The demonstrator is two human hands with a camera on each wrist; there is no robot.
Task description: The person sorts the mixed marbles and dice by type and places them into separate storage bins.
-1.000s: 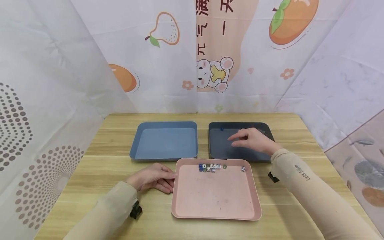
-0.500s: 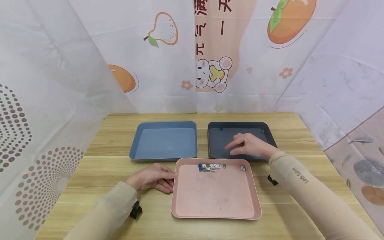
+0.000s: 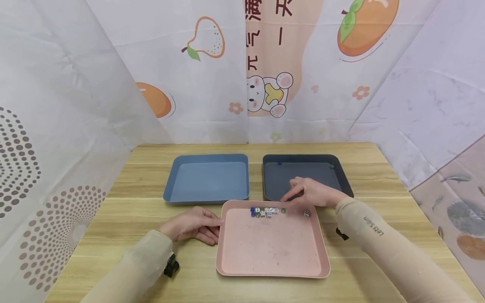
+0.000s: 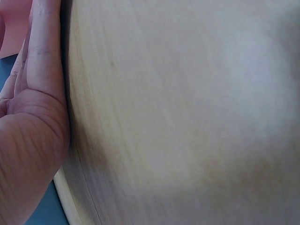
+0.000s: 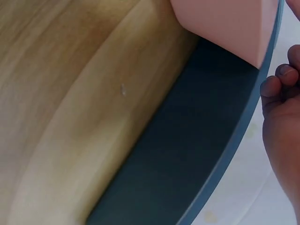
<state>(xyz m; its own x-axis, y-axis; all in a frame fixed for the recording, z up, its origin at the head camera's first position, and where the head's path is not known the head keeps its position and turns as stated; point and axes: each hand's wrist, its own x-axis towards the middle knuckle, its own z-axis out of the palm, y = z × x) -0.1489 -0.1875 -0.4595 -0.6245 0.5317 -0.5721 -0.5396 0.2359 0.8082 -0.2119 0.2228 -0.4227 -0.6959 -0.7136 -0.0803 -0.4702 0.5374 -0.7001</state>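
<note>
My left hand rests on its side on the table. It holds the left wall of the pink tray, thumb at the rim and fingers outside. In the left wrist view the left hand hides part of that wall. My right hand hovers at the pink tray's back rim, fingers bent, with nothing seen between thumb and forefinger. Just below lie a green bead and several white dice beside blue beads. One die sits apart at the right.
Behind stand a blue tray on the left and a dark tray on the right. The dark tray holds a blue bead and a green bead. Wood-grain tabletop surrounds the trays.
My right hand has come from above the dark tray toward the pink tray's back rim, uncovering the green bead in the dark tray. My left hand stays in place.
</note>
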